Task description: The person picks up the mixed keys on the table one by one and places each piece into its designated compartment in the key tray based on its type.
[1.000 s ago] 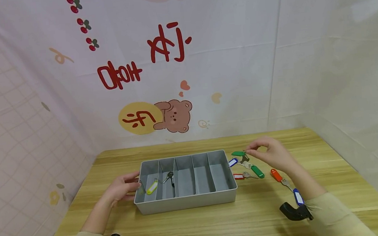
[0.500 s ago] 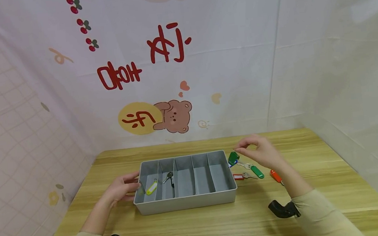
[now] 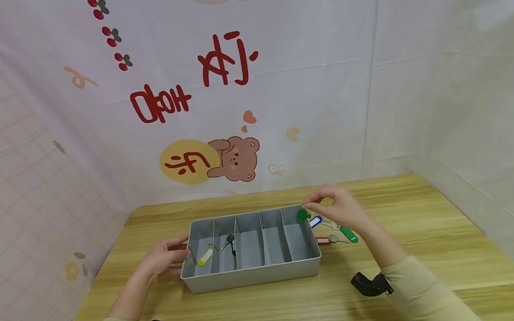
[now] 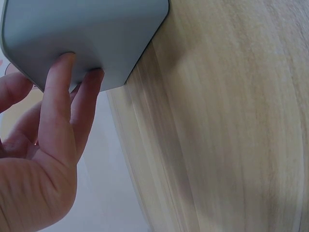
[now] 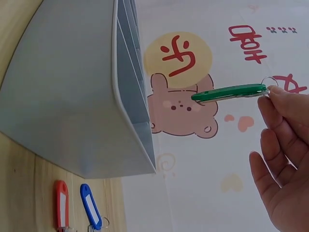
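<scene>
A grey divided tray (image 3: 254, 275) stands on the table. My left hand (image 3: 168, 255) holds its left end, thumb at the rim and fingertips against the outer wall (image 4: 96, 38). My right hand (image 3: 340, 209) pinches the ring of a green key tag (image 3: 302, 215), which hangs over the far end of the rightmost compartment. In the right wrist view, a key lies along the underside of this green tag (image 5: 231, 92). A yellow key tag (image 3: 205, 255) lies in the leftmost compartment. The neighbouring compartment holds a key (image 3: 229, 239) with a dark tag.
Right of the tray lie a blue key tag (image 3: 316, 221), a red key tag (image 3: 323, 240) and another green key tag (image 3: 349, 234), with keys beside them. A printed cloth (image 3: 307, 99) hangs behind the wooden table (image 3: 262, 315).
My right hand has moved left, carrying the green key tag from the table to the tray's rightmost compartment. Its forearm now covers the orange and blue tags farther right. My left hand stays put.
</scene>
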A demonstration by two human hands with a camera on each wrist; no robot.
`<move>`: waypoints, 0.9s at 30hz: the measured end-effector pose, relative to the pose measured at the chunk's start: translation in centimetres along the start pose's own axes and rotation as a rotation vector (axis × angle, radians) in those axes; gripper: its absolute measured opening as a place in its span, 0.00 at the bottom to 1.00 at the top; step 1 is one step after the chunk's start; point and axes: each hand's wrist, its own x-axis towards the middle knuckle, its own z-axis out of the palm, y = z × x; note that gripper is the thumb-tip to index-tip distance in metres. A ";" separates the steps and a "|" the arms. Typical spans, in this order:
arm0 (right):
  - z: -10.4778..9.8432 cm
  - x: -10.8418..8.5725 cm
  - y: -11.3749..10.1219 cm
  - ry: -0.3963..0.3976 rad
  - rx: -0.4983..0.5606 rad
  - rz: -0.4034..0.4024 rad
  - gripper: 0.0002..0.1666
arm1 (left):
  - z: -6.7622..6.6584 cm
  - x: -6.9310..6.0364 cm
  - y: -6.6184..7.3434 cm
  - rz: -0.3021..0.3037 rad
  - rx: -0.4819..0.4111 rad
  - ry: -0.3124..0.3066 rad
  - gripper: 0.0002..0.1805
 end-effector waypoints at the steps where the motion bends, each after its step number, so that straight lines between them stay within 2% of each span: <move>1: 0.2 0.1 0.0 -0.003 0.003 -0.002 0.02 | 0.0 0.0 0.0 0.000 -0.001 0.001 0.36; 27: 5.1 2.9 -2.4 -0.093 0.089 -0.104 0.02 | 0.0 -0.1 0.0 0.002 0.013 0.011 0.36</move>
